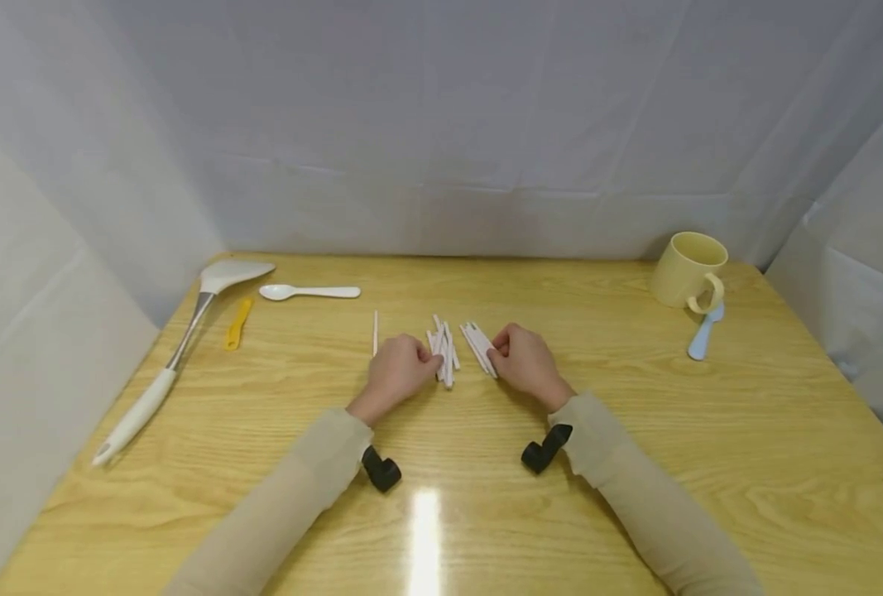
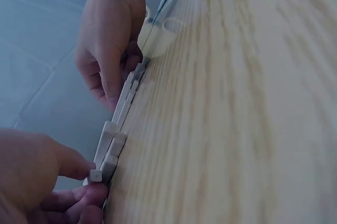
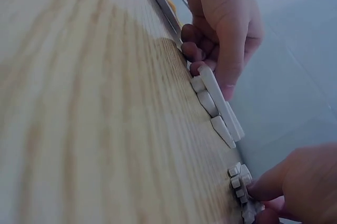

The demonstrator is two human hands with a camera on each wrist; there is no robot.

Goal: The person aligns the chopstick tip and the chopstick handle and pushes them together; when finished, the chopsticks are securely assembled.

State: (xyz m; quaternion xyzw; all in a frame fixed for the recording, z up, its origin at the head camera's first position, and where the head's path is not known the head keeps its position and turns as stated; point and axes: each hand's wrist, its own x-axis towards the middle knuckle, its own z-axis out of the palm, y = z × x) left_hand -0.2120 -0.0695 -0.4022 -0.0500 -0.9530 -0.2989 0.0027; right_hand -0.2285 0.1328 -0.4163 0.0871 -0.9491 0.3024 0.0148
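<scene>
Slim white sticks with squared ends lie in a loose, crossed pile in the middle of the wooden table. At the left side of that pile my left hand pinches one white stick between thumb and fingers, its end showing in the left wrist view. A second, tidier group of several white sticks lies just right of the pile. My right hand grips this group at its right side with thumb and fingertips. One lone white stick lies beyond my left hand, partly hidden by it.
On the left lie a long-handled white utensil, a small yellow utensil and a white spoon. A yellow mug stands at the back right, with a light blue utensil beside it. White curtains surround the table.
</scene>
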